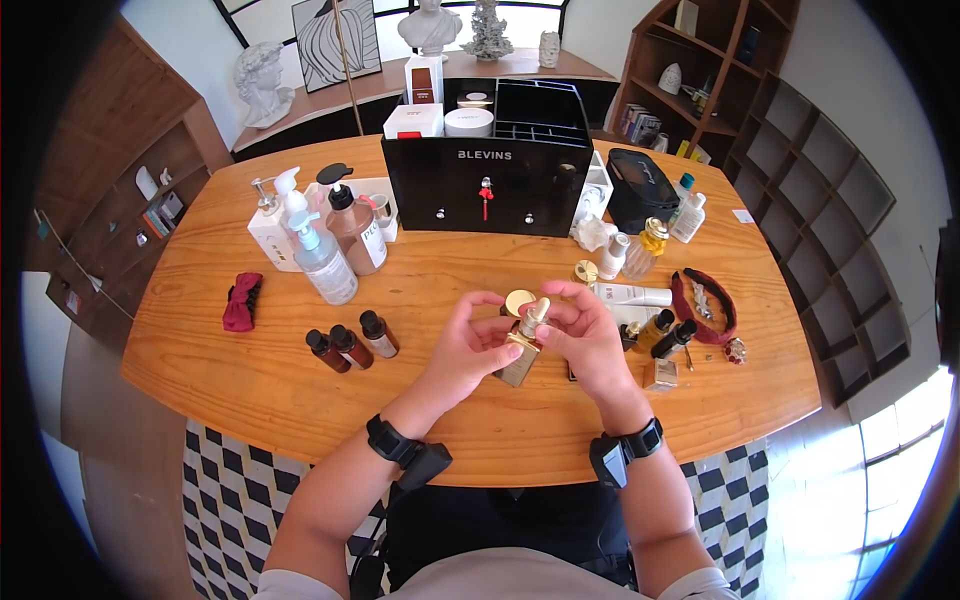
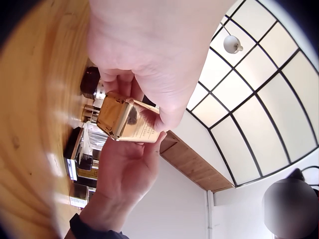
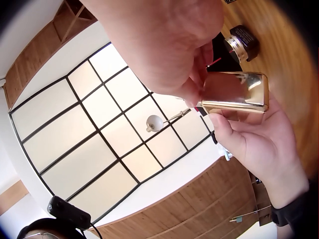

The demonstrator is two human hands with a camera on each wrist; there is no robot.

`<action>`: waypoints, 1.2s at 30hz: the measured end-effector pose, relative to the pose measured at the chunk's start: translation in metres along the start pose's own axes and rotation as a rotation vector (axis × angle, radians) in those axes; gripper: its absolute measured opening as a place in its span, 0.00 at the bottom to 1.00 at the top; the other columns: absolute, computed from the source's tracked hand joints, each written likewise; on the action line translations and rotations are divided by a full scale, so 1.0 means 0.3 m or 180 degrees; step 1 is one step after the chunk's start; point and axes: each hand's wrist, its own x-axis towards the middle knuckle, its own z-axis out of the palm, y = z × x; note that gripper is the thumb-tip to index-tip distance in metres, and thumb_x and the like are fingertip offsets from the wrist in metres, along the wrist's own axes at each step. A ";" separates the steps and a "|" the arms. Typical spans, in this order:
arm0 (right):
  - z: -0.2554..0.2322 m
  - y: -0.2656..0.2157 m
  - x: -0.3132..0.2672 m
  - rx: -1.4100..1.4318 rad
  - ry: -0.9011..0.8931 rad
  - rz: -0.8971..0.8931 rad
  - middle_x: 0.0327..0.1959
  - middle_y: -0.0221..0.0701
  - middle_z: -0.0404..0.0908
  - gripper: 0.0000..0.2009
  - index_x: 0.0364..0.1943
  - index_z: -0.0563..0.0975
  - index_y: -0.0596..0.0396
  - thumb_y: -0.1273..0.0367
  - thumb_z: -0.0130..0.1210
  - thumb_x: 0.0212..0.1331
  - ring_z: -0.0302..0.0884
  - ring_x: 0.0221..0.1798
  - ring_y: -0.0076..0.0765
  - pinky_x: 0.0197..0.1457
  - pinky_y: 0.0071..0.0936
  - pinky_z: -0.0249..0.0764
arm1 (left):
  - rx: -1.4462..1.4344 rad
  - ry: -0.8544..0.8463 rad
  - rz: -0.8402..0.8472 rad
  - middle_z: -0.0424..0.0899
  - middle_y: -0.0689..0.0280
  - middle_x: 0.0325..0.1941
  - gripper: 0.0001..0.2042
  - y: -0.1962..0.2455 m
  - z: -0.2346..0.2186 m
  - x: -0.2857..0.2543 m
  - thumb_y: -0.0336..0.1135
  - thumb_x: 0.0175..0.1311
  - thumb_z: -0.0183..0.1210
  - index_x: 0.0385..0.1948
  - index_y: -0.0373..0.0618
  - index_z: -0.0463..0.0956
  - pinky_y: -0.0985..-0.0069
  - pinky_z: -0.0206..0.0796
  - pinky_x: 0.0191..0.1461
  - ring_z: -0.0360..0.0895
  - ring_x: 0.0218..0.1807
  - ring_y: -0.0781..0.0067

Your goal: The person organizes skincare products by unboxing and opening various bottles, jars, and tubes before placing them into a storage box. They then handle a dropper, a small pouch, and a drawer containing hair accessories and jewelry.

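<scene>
Both hands meet over the middle of the table around a small rectangular gold bottle (image 1: 517,366) with a narrow pale-gold top (image 1: 538,312). My left hand (image 1: 468,348) grips the bottle's body, its thumb laid against one face. At the upper end, my right hand (image 1: 590,340) pinches the narrow top between thumb and fingers. Printed lettering shows on one side of the bottle (image 2: 142,123) in the left wrist view. Its shiny gold body (image 3: 235,92) lies between the two hands in the right wrist view, where the right fingers hide the top.
Three brown bottles (image 1: 350,347) stand left of the hands, near a dark red bow (image 1: 241,303). Pump bottles (image 1: 327,262) are farther back. A black BLEVINS organizer (image 1: 485,185) stands behind. To the right are a white tube (image 1: 632,295), small bottles and a red headband (image 1: 733,318).
</scene>
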 end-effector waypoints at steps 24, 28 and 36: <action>0.032 -0.022 -0.008 -0.2530 0.0923 -0.0810 0.30 0.30 0.79 0.05 0.34 0.83 0.59 0.72 0.66 0.58 0.75 0.31 0.26 0.33 0.25 0.67 | 0.0907 0.0174 0.0458 0.80 0.60 0.54 0.33 -0.060 0.007 0.007 0.22 0.56 0.71 0.61 0.43 0.61 0.70 0.72 0.63 0.80 0.55 0.69; 0.060 -0.066 -0.016 -0.3099 0.0683 -0.1201 0.30 0.34 0.79 0.04 0.33 0.83 0.60 0.74 0.67 0.56 0.77 0.31 0.31 0.34 0.26 0.70 | 0.1719 0.0204 0.0678 0.81 0.60 0.55 0.33 -0.051 0.012 -0.001 0.26 0.55 0.73 0.61 0.42 0.63 0.69 0.69 0.64 0.79 0.57 0.69; 0.107 -0.291 0.078 -0.3427 0.0719 -0.1234 0.28 0.33 0.79 0.05 0.30 0.82 0.61 0.73 0.66 0.57 0.77 0.30 0.30 0.34 0.28 0.73 | 0.1649 0.0385 0.1214 0.79 0.64 0.57 0.29 -0.065 0.001 0.020 0.35 0.58 0.72 0.59 0.43 0.66 0.71 0.66 0.62 0.76 0.59 0.71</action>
